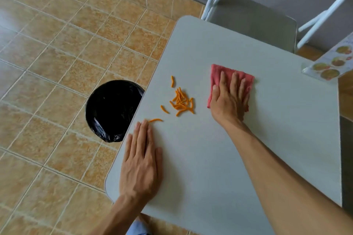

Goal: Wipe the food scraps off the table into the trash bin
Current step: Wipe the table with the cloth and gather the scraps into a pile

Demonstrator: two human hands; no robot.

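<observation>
Two hands flat on table — right hand, fingers spread, pressing pink cloth; left hand, fingers extended together, holding nothing. Orange scraps between; trash bin left.

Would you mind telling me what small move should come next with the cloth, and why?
Probably slide the right hand, pressed flat on the pink cloth, leftward toward the orange scraps. The scraps lie between the cloth and the table edge, with the black-lined trash bin just below that edge. The left hand rests flat near one stray piece.
</observation>
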